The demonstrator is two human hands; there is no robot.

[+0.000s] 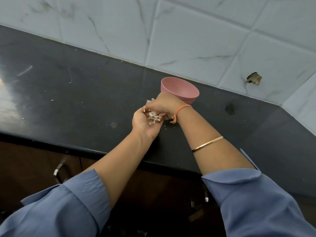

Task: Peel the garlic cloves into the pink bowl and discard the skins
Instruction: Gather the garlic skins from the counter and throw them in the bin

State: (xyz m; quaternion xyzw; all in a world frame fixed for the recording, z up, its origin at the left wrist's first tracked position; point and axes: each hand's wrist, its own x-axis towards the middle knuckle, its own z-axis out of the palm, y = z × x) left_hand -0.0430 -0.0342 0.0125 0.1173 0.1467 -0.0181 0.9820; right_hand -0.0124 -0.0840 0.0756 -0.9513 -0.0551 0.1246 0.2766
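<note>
Light is cool, diffuse and medium-bright. There's broad white glare on the glossy dark grey stone countertop (77,93) at far left, and detail is washed out there. The white marble-veined tiled wall (188,40) is flat-lit. The dark brown cabinet fronts (25,168) below are in deep shadow. Wide-angle lens bends the counter edge and tile joints, worst near the borders. The papery garlic skins (153,117) are slightly soft.

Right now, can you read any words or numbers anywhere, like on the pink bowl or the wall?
There is no text to read in this picture.
Round pink plastic bowl: plain, no label.
White marbled wall tiles: only grey veins.
Black stone counter: only specks and scratches.
Thin gold bangle and orange thread bracelet: no letters visible.
Papery garlic skins: no writing.
</note>
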